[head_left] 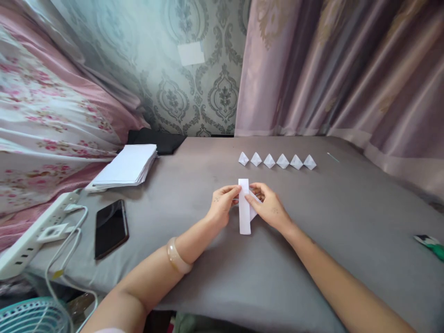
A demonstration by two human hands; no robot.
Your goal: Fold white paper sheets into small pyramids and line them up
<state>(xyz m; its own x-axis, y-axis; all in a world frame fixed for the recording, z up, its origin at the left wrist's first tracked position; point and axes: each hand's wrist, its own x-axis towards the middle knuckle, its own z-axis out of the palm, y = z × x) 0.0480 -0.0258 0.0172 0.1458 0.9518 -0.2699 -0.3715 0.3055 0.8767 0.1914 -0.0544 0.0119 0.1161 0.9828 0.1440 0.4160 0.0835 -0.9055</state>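
Between both hands, a little above the grey tabletop, is a white folded paper strip (244, 219), held upright lengthwise. A slanted flap of the paper sticks out on its right side. My left hand (224, 202) pinches the strip's left edge near the top, thumb in front. On the other side my right hand (270, 206) grips the flap and strip, its thumb pressed on the front and the other fingers behind. Beyond the hands stands a row of several small folded white paper pieces (269, 160), pointed like little diamonds.
A stack of white paper (126, 164) lies at the back left beside a black cloth-like item (159, 140). Nearer are a phone (111, 229) and a power strip (38, 236) with white cables. A green-handled object (432, 246) lies at the right edge. Curtains (294, 69) hang behind.
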